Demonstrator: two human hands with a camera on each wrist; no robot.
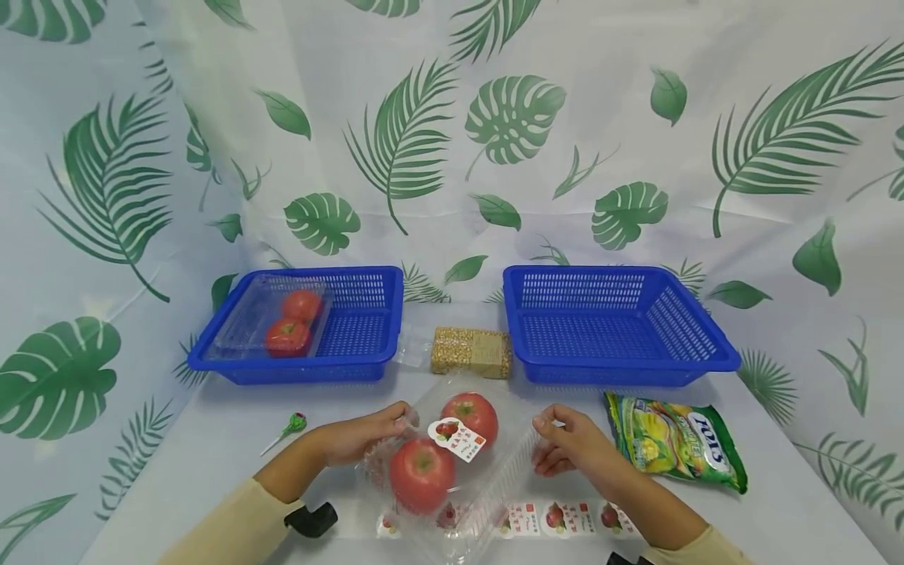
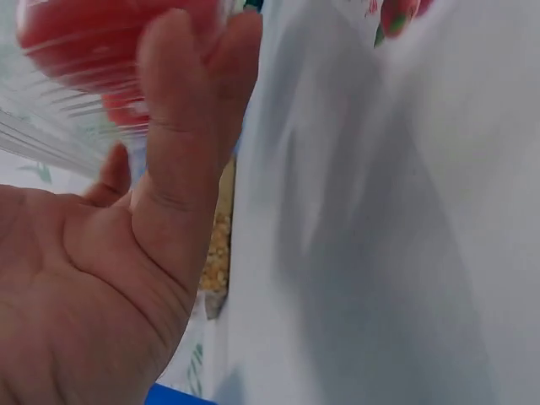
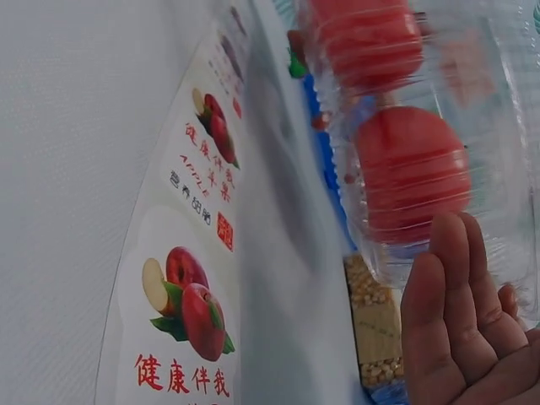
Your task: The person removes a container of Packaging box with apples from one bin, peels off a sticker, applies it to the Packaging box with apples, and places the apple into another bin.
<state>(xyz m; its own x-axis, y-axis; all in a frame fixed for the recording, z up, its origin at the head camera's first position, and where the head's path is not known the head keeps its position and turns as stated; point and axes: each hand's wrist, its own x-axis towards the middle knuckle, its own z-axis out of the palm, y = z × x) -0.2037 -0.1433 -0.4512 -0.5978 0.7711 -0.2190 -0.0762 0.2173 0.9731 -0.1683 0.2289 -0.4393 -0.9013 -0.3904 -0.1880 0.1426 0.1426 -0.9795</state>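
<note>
A clear plastic fruit box [image 1: 494, 486] with two red apples [image 1: 422, 477] inside is held up, tilted, close over the table. A white apple label [image 1: 457, 438] is on its lid. My left hand [image 1: 367, 433] grips the box's left side; in the left wrist view its fingers [image 2: 179, 110] lie along the plastic wall. On the opposite edge, my right hand [image 1: 575, 447] holds the box between thumb and fingers. The right wrist view shows those fingertips [image 3: 451, 232] against the ribbed side. Beneath the box runs a strip of apple labels [image 1: 554, 519], partly covered by it.
At the back left, a blue basket [image 1: 360, 367] holds another clear box [image 1: 236, 326] with two apples. Another blue basket [image 1: 621, 373] stands back right. Between them lies a bag of corn kernels [image 1: 455, 351]. A green snack bag [image 1: 678, 443] is at right, a lollipop [image 1: 293, 425] at left.
</note>
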